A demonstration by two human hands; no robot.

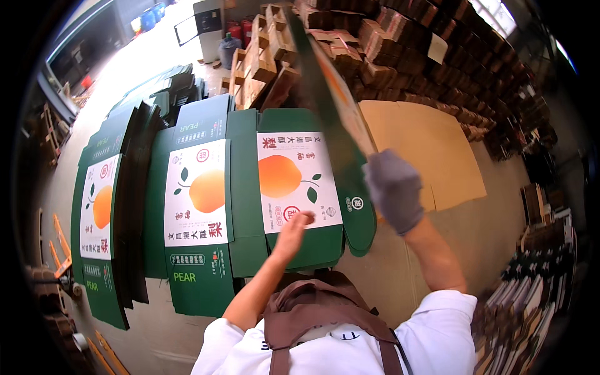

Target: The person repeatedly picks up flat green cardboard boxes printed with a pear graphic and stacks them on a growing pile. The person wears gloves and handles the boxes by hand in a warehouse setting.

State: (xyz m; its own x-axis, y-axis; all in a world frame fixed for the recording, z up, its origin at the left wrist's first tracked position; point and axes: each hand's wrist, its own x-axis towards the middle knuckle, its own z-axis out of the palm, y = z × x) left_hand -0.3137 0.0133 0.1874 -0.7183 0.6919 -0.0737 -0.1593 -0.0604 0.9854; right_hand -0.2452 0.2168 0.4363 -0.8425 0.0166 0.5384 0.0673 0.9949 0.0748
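Observation:
A flattened green pear carton (342, 103) stands raised and steeply tilted, blurred by motion. My right hand (394, 190), in a grey glove, is closed on its near edge. My bare left hand (292, 236) is over the lower part of another flat green carton (300, 122), printed with an orange-yellow pear on a white panel. Its fingers are extended and hold nothing; whether they touch the carton I cannot tell. Just left of it lies a similar printed carton (197, 159), its pear turned the other way up.
At the left, a tall stack of green cartons (100, 178) stands beside an orange pallet jack (62, 244). A plain brown cardboard sheet (425, 150) lies to the right. Wooden pallets (259, 59) and bundled cardboard (387, 37) rise behind; more stacked sheets (525, 306) fill the lower right.

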